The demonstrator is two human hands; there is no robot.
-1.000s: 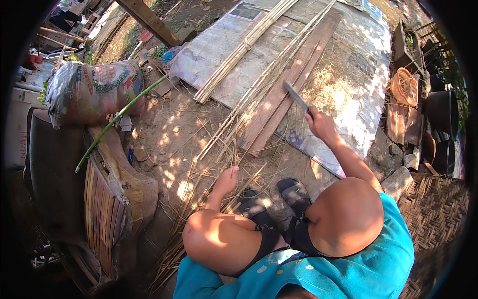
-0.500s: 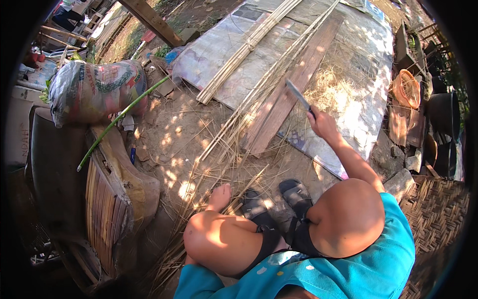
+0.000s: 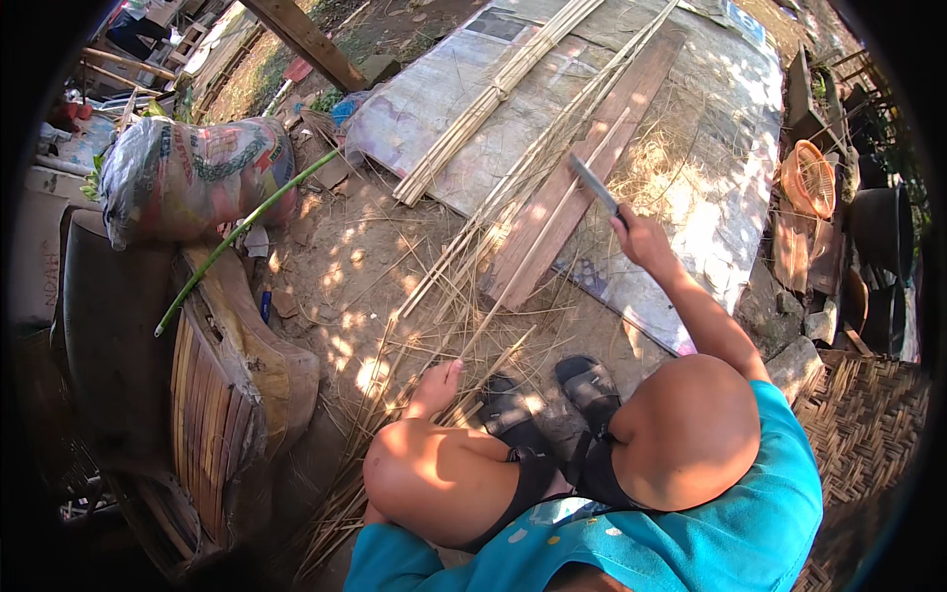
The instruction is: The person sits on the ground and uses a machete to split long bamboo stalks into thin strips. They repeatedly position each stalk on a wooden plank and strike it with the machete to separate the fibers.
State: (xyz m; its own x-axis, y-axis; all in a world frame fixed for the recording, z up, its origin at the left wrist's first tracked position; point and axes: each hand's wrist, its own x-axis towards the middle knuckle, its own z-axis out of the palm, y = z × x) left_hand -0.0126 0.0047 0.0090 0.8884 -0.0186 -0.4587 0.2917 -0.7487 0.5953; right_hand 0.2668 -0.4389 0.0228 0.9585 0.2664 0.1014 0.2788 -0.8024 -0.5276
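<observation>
My right hand point(image 3: 643, 242) is wrapped round the dark handle of a knife point(image 3: 594, 185). The long blade points up and to the left, over the right edge of a reddish-brown wooden plank point(image 3: 646, 84). My left hand point(image 3: 434, 388), low beside my left knee, pinches the near end of a thin bamboo strip point(image 3: 533, 259). This strip runs away from me along the plank and passes by the blade; whether the two touch I cannot tell. Several more pale strips point(image 3: 473, 222) lie along the plank's left side.
A tied bundle of bamboo strips point(image 3: 493, 99) rests on a worn ground sheet point(image 3: 730, 212), with curly shavings point(image 3: 651, 173) right of the plank. At left are a stuffed sack point(image 3: 197, 173), a green stalk point(image 3: 247, 225) and a slatted wooden piece point(image 3: 212, 414). An orange basket point(image 3: 809, 178) stands right.
A bamboo strip now lies along the plank, running up from my left hand, where the plank was bare before. The left hand has risen slightly; the knife has barely moved.
</observation>
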